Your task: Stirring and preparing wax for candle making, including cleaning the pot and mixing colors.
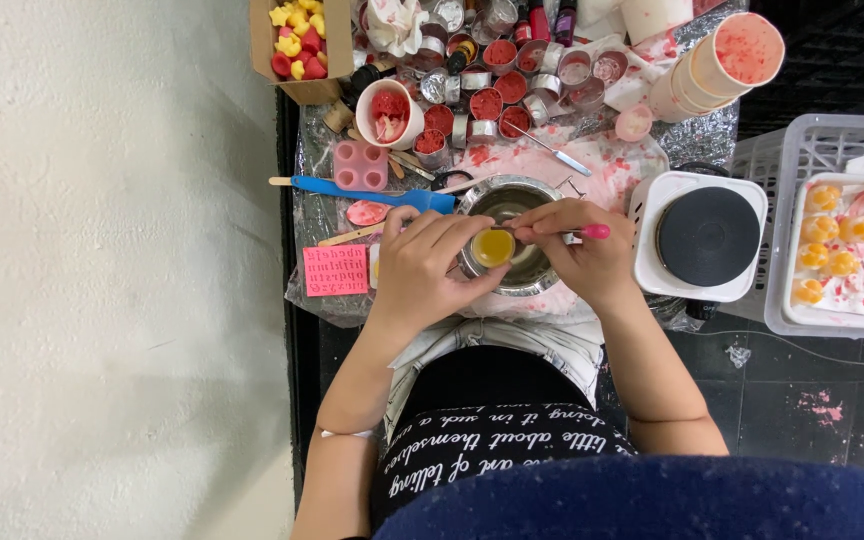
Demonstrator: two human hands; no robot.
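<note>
Left hand grips yellow-filled cup (over steel bowl); right hand pinches pink-tipped tool.

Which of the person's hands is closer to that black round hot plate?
Right. The right hand, holding a pink-tipped tool, sits just beside the hot plate. The left hand holds a small yellow-filled cup over the metal bowl, farther away.
</note>
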